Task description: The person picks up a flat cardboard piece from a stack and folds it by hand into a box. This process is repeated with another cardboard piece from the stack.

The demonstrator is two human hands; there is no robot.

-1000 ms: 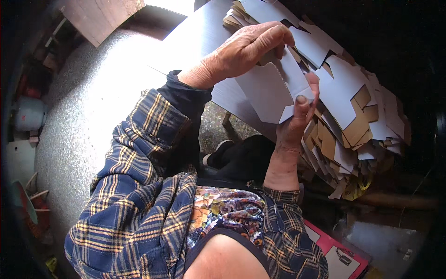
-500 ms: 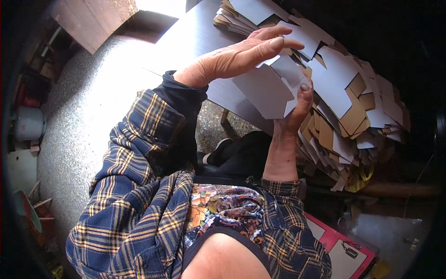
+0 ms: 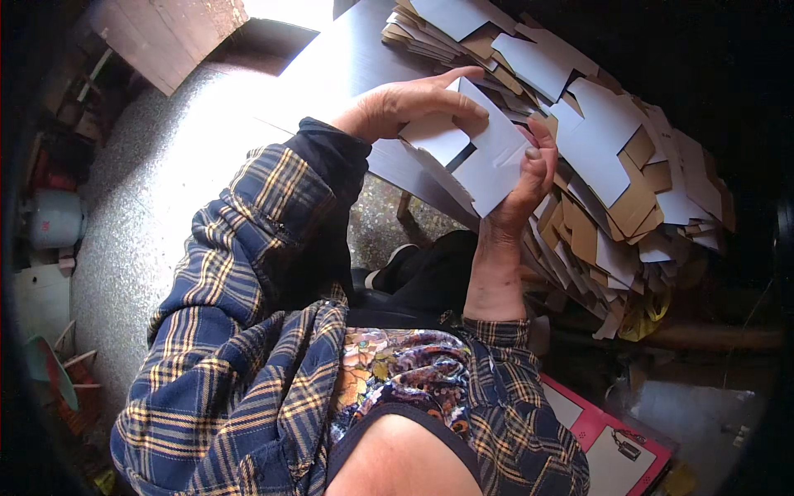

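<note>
Between my two hands is a partly folded white cardboard box (image 3: 494,169), held above the near edge of a metal table. My left hand (image 3: 422,107) grips its far left part, the thumb pressing on a white panel and the other fingers partly hidden behind. My right hand (image 3: 528,178) clasps the right side, with the thumb along the edge. A narrow dark gap shows between two of the box's flaps. Just beyond my right hand lies a big heap of flat, die-cut cardboard blanks (image 3: 591,153), white on one face and brown on the other.
The metal table (image 3: 339,54) runs under the heap. A wooden board (image 3: 169,37) stands at the far left. Along the left side are a grey-white container (image 3: 56,218) and a green basin (image 3: 51,372). A pink-edged printed panel (image 3: 616,438) lies at the lower right.
My left hand has come down from above the box onto its flaps and now grips it. The box has turned, with a broad white panel now facing up. My right hand keeps its hold.
</note>
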